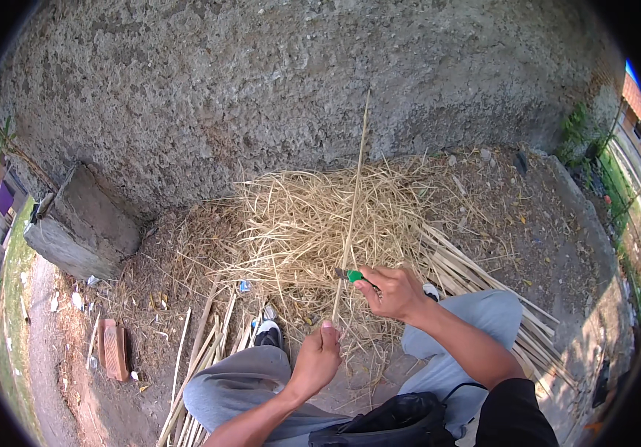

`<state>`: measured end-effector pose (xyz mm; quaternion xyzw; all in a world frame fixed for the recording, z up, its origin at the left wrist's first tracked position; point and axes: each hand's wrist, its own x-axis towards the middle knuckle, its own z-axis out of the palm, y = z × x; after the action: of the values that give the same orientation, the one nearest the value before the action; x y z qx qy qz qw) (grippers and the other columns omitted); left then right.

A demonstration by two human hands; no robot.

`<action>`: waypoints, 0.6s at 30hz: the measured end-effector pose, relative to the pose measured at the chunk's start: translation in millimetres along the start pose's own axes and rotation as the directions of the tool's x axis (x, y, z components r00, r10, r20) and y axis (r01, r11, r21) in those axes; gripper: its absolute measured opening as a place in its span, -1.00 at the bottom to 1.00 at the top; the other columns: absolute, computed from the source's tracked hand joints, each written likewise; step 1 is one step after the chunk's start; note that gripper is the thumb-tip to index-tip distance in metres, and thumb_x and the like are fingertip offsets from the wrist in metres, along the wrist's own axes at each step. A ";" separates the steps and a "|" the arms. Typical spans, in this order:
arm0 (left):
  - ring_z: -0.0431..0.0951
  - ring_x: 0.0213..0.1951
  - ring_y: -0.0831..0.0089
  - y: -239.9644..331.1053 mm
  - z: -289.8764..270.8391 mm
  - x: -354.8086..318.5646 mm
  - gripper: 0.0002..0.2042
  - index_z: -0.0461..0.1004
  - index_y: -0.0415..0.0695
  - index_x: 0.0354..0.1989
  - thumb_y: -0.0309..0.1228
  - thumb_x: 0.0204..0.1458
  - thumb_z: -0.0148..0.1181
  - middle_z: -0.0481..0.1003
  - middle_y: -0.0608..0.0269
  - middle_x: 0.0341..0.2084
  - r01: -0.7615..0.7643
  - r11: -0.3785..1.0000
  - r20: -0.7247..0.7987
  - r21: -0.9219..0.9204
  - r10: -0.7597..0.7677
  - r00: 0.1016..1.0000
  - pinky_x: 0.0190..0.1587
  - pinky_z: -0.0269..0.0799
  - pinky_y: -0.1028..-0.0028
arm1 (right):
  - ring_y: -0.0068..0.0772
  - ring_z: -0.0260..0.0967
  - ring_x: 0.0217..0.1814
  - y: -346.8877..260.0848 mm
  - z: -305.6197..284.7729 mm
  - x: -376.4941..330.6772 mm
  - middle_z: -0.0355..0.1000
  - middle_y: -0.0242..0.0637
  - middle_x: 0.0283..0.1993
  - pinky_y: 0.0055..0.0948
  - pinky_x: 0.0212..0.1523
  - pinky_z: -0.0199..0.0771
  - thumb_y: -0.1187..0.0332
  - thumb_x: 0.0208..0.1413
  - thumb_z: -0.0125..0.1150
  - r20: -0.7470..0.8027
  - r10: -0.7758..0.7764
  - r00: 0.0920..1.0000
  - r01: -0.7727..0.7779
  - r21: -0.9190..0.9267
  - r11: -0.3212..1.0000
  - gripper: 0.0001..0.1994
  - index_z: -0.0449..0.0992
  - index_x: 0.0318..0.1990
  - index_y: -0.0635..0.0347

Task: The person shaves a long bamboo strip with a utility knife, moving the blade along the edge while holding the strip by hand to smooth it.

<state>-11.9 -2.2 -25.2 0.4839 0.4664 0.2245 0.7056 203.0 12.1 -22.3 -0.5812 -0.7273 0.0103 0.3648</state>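
The right hand [395, 293] hides part of the green knife handle [354, 276]; the left hand [317, 357] covers the lower end of the long, thin, pale strip [357, 190]. The lower edge crops the black fabric sleeve [518, 417].

Dirt ground [540, 242] under shavings [302, 223] and strips [457, 267]

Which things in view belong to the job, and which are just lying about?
Job, seemingly:
green-handled knife in right hand
long wooden strip in left hand
loose wooden strips
pale shavings pile

Lying about, apparently:
ribbed reddish brick
grey block
blue scrap
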 end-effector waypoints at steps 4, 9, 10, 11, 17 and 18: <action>0.28 -0.66 0.36 -1.0 5.5 -2.1 -0.55 0.29 -0.24 -0.48 -0.15 0.36 -0.27 0.23 0.20 -0.72 -0.289 0.764 -0.068 0.577 0.398 0.915 -0.53 0.20 0.30 | -0.06 0.47 -0.57 15.0 2.5 12.9 0.51 -0.13 -0.51 -0.20 -0.60 0.44 0.20 0.18 0.16 -0.065 0.069 0.996 -0.068 0.007 0.998 -0.72 0.55 -0.14 0.24; 0.37 -0.56 0.05 12.5 -0.4 -7.0 -0.53 0.34 -0.33 -0.45 -0.19 0.36 -0.29 0.33 -0.07 -0.66 -0.167 0.774 -0.120 0.611 0.300 0.946 -0.41 0.27 0.15 | -0.04 0.49 -0.52 17.5 9.1 20.8 0.54 -0.11 -0.45 -0.17 -0.58 0.45 0.15 0.21 0.10 -0.038 0.097 0.995 -0.099 -0.070 0.993 -0.71 0.57 -0.12 0.16; 0.36 -0.55 -0.01 10.9 -2.9 -6.7 -0.53 0.35 -0.34 -0.44 -0.19 0.36 -0.28 0.34 -0.12 -0.65 -0.181 0.745 -0.127 0.642 0.336 0.933 -0.40 0.27 0.15 | -0.04 0.49 -0.52 15.7 10.8 22.4 0.54 -0.11 -0.45 -0.17 -0.58 0.45 0.15 0.21 0.10 -0.038 0.095 0.995 -0.097 -0.067 0.993 -0.71 0.57 -0.12 0.16; 0.36 -0.55 -0.01 10.6 -4.8 -6.7 -0.53 0.35 -0.34 -0.44 -0.19 0.36 -0.28 0.34 -0.12 -0.65 -0.180 0.744 -0.130 0.643 0.338 0.932 -0.40 0.27 0.15 | -0.02 0.49 -0.51 13.9 12.0 24.2 0.54 -0.10 -0.44 -0.15 -0.57 0.45 0.15 0.22 0.08 -0.014 0.113 0.994 -0.113 -0.076 0.991 -0.70 0.56 -0.12 0.17; 0.42 -0.49 -0.28 5.1 -14.5 0.1 -0.54 0.38 -0.37 -0.43 -0.20 0.35 -0.25 0.38 -0.31 -0.63 -0.219 0.759 -0.120 0.613 0.364 0.924 -0.41 0.30 0.04 | 0.05 0.50 -0.48 -1.0 15.1 21.3 0.53 -0.05 -0.43 -0.09 -0.52 0.46 0.17 0.24 0.05 0.001 0.184 0.983 -0.184 -0.073 0.980 -0.69 0.53 -0.11 0.24; 0.42 -0.50 -0.27 3.2 -15.8 2.1 -0.54 0.38 -0.37 -0.43 -0.20 0.34 -0.24 0.38 -0.31 -0.63 -0.210 0.791 -0.103 0.574 0.325 0.940 -0.40 0.30 0.04 | 0.08 0.50 -0.45 -3.1 13.1 21.2 0.53 -0.02 -0.43 -0.09 -0.49 0.46 0.20 0.23 0.06 0.040 0.222 0.974 -0.219 -0.053 0.974 -0.69 0.52 -0.08 0.27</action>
<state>-24.4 8.3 -24.8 0.7044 0.5050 0.2239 0.4458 192.0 34.5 -19.6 -0.6667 -0.6666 0.0464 0.3303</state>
